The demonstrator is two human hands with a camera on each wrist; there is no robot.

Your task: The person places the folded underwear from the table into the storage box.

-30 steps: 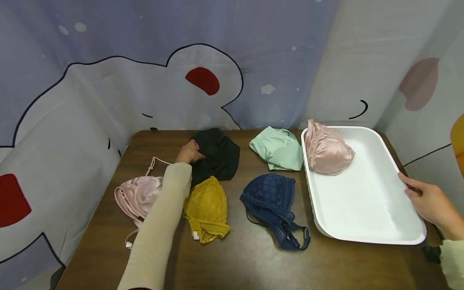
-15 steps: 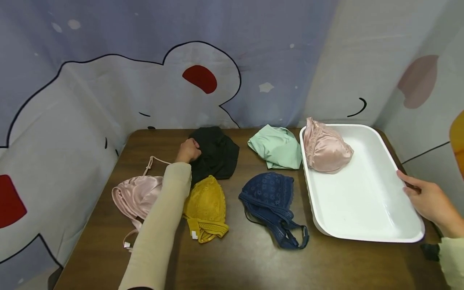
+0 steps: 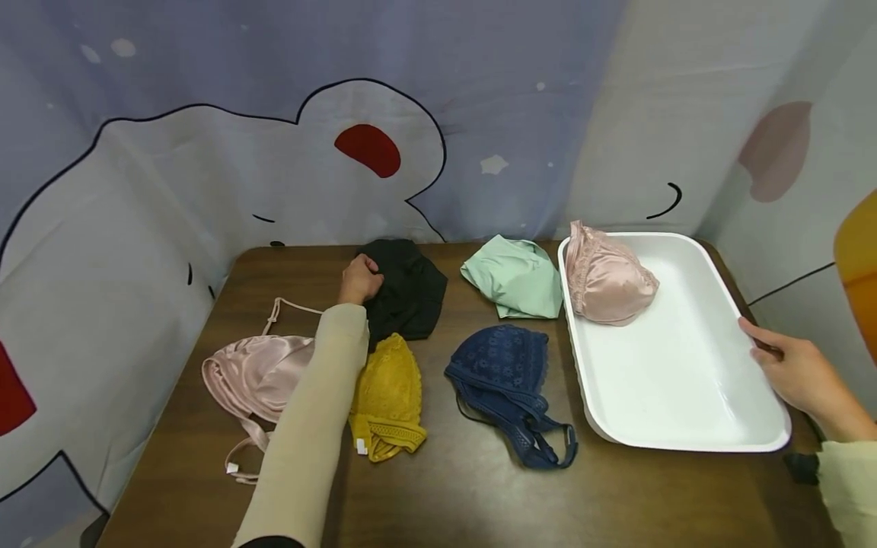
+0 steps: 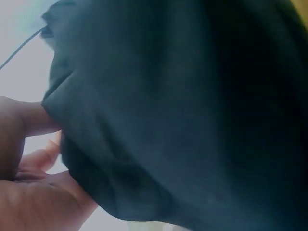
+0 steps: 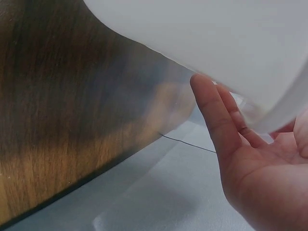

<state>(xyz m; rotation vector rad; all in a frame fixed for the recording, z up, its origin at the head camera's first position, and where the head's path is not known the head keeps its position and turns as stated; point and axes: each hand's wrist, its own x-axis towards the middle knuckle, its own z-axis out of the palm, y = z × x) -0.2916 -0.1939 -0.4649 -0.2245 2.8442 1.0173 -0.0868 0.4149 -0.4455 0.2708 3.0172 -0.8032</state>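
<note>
At the back left of the table, my left hand (image 3: pixel 360 279) grips the left edge of a black garment (image 3: pixel 407 293). Close up in the left wrist view, the dark cloth (image 4: pixel 144 110) fills most of the frame, its edge between thumb and fingers (image 4: pixel 41 118). On the far right my right hand (image 3: pixel 798 373) holds the right rim of a white tray (image 3: pixel 671 380). Seen from below in the right wrist view, its fingers (image 5: pixel 211 103) lie against the tray's underside. A pink satin bra (image 3: pixel 610 281) sits in the tray's back left corner.
Left of my forearm lies another pink satin bra (image 3: pixel 256 373), partly covered by the sleeve. A mustard lace bra (image 3: pixel 389 396) is just right of the forearm, and a navy lace bra (image 3: pixel 503 380) mid-table. Folded mint-green fabric (image 3: pixel 514 278) lies by the tray. Curtains enclose the table.
My left hand's fingers, spread on the black garment earlier, have curled in on its edge. The whole view has shifted slightly. My right hand stays on the tray rim.
</note>
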